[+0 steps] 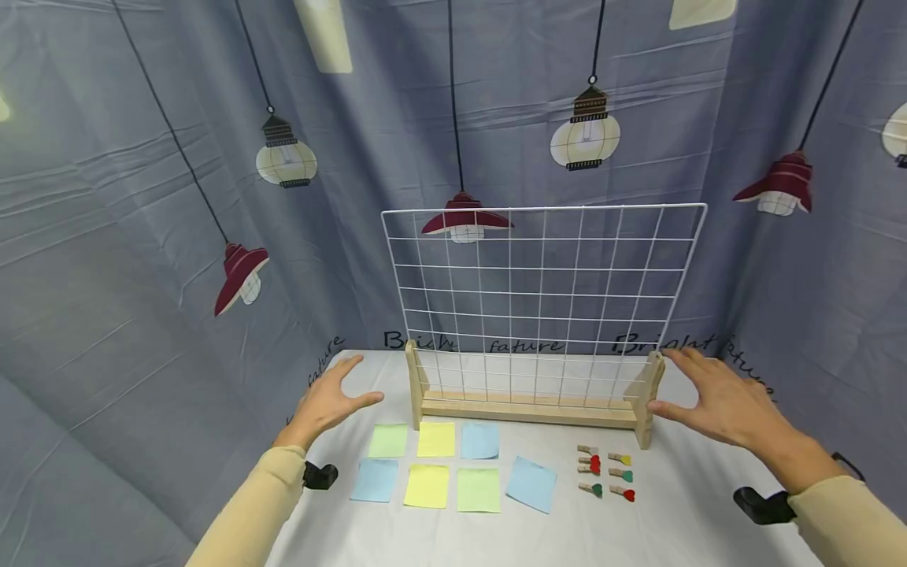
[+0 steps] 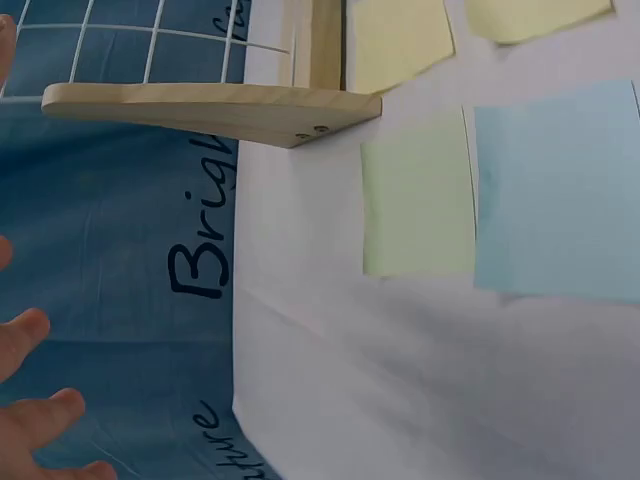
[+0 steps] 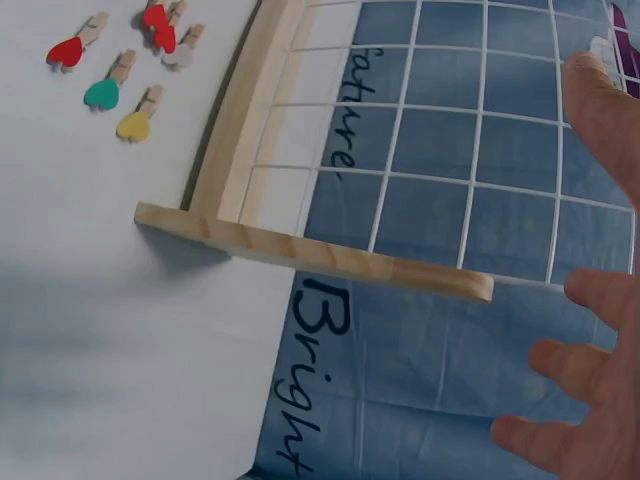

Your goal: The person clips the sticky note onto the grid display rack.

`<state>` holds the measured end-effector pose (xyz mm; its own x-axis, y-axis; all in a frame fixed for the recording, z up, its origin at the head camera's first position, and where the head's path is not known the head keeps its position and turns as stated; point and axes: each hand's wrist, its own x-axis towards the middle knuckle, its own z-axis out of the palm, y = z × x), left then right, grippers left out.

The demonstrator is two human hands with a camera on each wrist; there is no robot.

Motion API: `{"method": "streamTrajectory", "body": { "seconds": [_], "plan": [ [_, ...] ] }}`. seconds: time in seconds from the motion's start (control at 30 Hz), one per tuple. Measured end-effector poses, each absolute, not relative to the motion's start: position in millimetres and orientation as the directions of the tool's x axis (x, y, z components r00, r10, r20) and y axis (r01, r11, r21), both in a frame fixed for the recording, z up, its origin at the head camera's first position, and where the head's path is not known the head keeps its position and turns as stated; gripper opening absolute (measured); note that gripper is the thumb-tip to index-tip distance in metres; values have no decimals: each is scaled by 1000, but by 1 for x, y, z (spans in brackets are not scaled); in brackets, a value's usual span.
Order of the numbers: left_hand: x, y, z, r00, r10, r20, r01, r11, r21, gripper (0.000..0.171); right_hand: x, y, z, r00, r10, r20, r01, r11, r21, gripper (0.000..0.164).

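A white wire grid panel (image 1: 542,295) stands upright in a wooden base (image 1: 527,411) toward the back of the table. My left hand (image 1: 331,402) hovers left of the base with fingers spread and nothing in it. To the right of the base, my right hand (image 1: 726,398) is also spread and holds nothing; its fingertips overlap the wooden end piece (image 1: 646,398) in the head view. In front of the base lie two rows of green, yellow and blue sticky notes (image 1: 478,490). Several small wooden clothespins with coloured hearts (image 1: 622,494) lie to the right of the notes.
The white table (image 1: 567,543) is backed by a blue-grey curtain (image 1: 340,260) printed with lamps and lettering. Curtain also hangs along the left and right sides. Black straps with dark mounts (image 1: 765,505) sit at both wrists.
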<state>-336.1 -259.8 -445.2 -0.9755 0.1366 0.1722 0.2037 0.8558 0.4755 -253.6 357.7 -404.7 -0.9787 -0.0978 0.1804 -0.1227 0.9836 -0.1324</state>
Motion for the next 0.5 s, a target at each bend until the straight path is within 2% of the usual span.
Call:
{"method": "streamTrajectory", "body": {
  "seconds": [0.13,0.5],
  "plan": [
    [-334,-264,-451,-982,111,151,179,792,584,101,-251,356,-408,-977,-109,183,-135,981,-140,103],
    [-336,-270,-474,-988,87,127,152,697,701,94,-247,355,-423,-980,-78,184,-108,981,-160,104]
  ]
}}
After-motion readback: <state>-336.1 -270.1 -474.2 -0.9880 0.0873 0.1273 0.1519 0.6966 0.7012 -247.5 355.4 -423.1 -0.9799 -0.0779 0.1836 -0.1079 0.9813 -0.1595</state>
